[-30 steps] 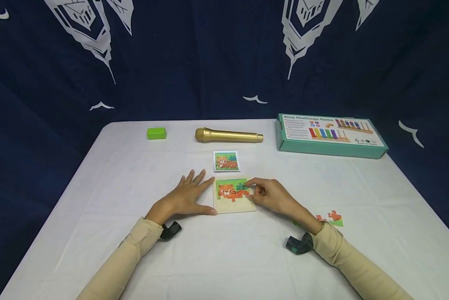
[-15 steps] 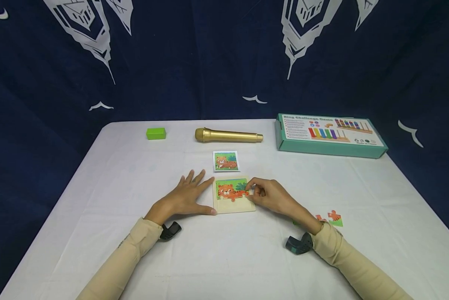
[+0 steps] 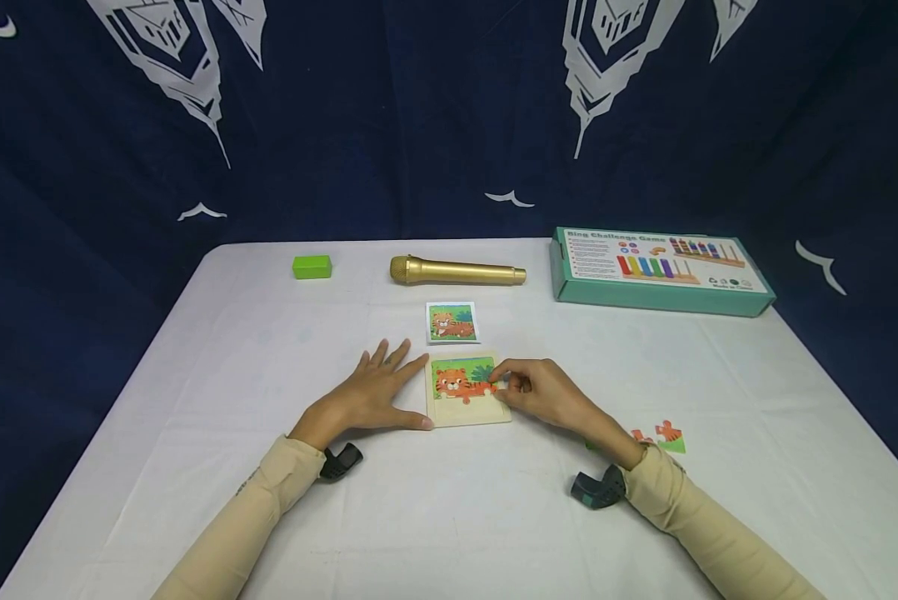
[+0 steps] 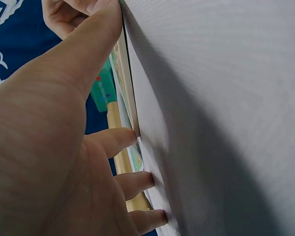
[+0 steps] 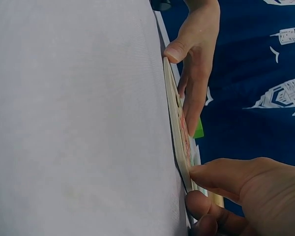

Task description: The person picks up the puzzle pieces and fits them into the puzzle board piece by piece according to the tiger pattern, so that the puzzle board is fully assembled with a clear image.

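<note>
Loose puzzle pieces (image 3: 671, 436) lay by the right sleeve (image 3: 707, 518), nearest the right hand (image 3: 550, 393), rightward and closer to the person than the wooden board (image 3: 469, 415). The board lay flat between the hands, tiger pieces (image 3: 458, 382) in its far part, the near strip bare; the left hand (image 3: 370, 398) spread against its left edge, the right's thumb and forefinger at its right, whether pinching or merely pressing a piece could not be told. Farther off lay a closed box (image 3: 662, 271), contents hidden
</note>
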Motion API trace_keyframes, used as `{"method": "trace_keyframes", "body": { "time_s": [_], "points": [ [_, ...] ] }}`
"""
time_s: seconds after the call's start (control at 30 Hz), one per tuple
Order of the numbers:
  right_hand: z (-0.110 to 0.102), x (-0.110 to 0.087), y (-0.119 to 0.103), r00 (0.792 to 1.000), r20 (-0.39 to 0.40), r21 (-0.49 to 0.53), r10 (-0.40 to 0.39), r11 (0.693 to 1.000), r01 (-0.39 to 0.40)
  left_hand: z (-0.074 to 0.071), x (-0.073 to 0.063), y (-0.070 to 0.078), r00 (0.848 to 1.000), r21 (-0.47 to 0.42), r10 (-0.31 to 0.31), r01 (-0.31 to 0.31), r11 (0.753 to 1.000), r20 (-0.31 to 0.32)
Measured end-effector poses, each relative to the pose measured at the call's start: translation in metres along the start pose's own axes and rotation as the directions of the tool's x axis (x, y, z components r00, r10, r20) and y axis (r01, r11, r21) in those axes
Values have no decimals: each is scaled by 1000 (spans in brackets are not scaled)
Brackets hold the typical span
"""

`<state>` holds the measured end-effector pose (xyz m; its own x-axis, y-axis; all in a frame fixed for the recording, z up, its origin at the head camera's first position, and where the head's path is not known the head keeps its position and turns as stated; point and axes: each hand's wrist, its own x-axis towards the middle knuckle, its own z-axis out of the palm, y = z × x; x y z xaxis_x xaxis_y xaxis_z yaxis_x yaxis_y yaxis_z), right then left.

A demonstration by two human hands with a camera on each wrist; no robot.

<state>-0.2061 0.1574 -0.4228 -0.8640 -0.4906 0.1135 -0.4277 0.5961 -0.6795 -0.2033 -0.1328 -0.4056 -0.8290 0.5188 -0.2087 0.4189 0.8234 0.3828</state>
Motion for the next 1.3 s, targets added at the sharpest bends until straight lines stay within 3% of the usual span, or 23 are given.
{"method": "trace_keyframes", "body": {
  "time_s": [0.3, 0.47, 0.6, 0.93, 1.3],
  "points": [
    [-5, -1, -1, 999, 52, 30, 17, 999, -19, 0, -1, 1, 1000, -10, -7, 7, 1000, 1],
    [-18, -6, 5, 995, 104, 82, -4, 997, -4, 1, -1, 2, 1000, -13, -9, 9, 1000, 3],
    [-32, -15, 10, 997, 83, 105, -9, 994, 0, 2, -1, 2, 1000, -10, -8, 8, 1000, 0],
    [-69, -63, 22, 993, -86, 56, 79, 996, -75, 0, -1, 2, 1000, -7, -8, 8, 1000, -1],
    [-86, -112, 40, 997, -34, -101, 74, 992, -78, 0, -1, 0, 1000, 1, -8, 8, 1000, 5]
  ]
}}
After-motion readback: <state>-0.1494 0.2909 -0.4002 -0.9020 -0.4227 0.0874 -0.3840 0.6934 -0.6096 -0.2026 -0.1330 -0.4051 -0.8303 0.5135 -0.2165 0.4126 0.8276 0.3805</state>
